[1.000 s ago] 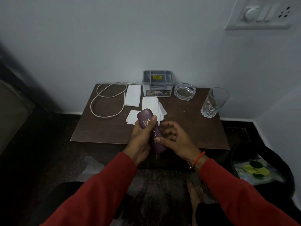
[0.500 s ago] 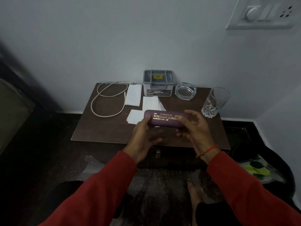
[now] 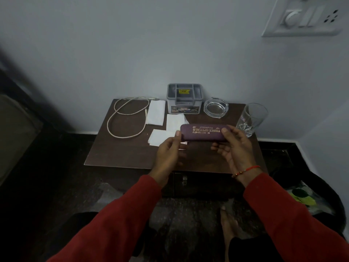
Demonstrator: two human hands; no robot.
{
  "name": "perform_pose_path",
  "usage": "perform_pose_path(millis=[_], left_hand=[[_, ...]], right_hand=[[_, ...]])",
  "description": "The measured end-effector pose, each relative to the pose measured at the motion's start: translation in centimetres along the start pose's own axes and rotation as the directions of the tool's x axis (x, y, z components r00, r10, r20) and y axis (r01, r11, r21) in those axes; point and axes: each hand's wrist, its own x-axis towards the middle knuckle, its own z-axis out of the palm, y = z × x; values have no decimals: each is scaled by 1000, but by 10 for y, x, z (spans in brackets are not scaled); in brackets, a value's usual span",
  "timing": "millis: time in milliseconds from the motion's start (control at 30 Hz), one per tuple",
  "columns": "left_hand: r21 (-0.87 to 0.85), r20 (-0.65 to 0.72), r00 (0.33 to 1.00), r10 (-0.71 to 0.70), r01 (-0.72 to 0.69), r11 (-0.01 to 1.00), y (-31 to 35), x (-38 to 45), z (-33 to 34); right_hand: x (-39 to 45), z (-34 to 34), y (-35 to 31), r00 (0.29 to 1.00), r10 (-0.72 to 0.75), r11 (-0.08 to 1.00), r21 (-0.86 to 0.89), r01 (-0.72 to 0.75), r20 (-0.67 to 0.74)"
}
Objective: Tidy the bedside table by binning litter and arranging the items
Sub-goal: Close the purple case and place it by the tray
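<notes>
You see a matt purple case (image 3: 204, 132) with gilt lettering, a dark wood-grain worktop (image 3: 122, 152), clear glossy glass in the ashtray (image 3: 215, 109) and tumbler (image 3: 252, 118), white paper sheets (image 3: 156, 114), and a grey plastic organiser (image 3: 184, 99).

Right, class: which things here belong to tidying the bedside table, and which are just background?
Belong: purple case held by left hand and right hand; white papers; cable; grey organiser; ashtray; glass; bin.
Background: wall switch panel; table's latch.
</notes>
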Motion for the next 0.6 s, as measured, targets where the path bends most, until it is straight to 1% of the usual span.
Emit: perform_pose_path(millis=[33, 67, 100, 133, 167, 200, 233, 333, 467, 533, 600], left_hand=[[97, -13, 997, 76, -74, 993, 1, 4, 0], [225, 1, 985, 175, -171, 959, 1, 10, 0], [373, 49, 960, 277, -275, 886, 0, 16, -1], [515, 116, 929, 352, -359, 778, -4, 24, -2], [630, 185, 905, 383, -408, 660, -7, 31, -2], [714, 237, 899, 368, -418, 562, -10, 37, -1], [772, 263, 907, 329, -403, 491, -13, 42, 1], [856, 302, 927, 224, -367, 365, -19, 55, 6], [908, 318, 942, 105, -335, 253, -28, 70, 3], [920, 336, 940, 67, -342, 192, -30, 71, 1], [913, 364, 930, 49, -367, 176, -27, 66, 3]], right_hand=[[3, -1, -3, 1000, -12, 1000, 17, 13, -23], [5, -1, -6, 999, -22, 999, 34, 23, -44], [8, 0, -8, 998, -29, 998, 48, 32, -63], [12, 0, -10, 996, -34, 998, 58, 39, -80], [15, 2, -11, 995, -37, 997, 62, 43, -96], [19, 3, -11, 993, -39, 997, 58, 46, -112], [23, 5, -11, 991, -42, 998, 51, 49, -125], [38, 12, -7, 987, -38, 999, 26, 42, -154], [54, 21, -1, 990, 24, 1000, 8, -23, -139], [60, 26, 3, 990, 28, 999, -13, -30, -141], [65, 30, 7, 985, 17, 999, -25, -21, -169]])
